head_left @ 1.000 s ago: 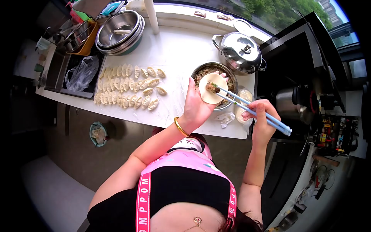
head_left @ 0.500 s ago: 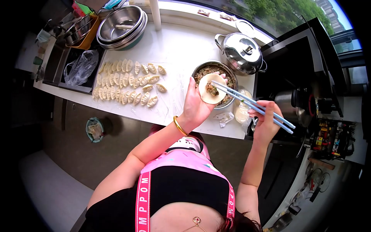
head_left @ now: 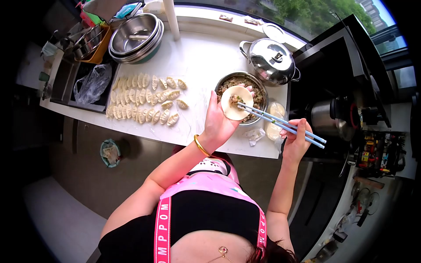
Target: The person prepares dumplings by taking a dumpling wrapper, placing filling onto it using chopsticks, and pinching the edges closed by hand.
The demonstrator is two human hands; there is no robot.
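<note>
My left hand point(head_left: 220, 125) is palm up and loosely opened, thumb standing apart, with a round wrapper point(head_left: 232, 113) lying across the fingers — a small mound of filling point(head_left: 236, 100) sits on it. My right hand point(head_left: 297, 139) is closed around blue chopsticks point(head_left: 278, 122), their tips at the filling, over my left fingers. Under and beyond those fingers is a metal bowl point(head_left: 241, 73); well to their left lie rows of dumplings point(head_left: 143, 95), and beyond them, rightward, a lidded pot point(head_left: 268, 61).
</note>
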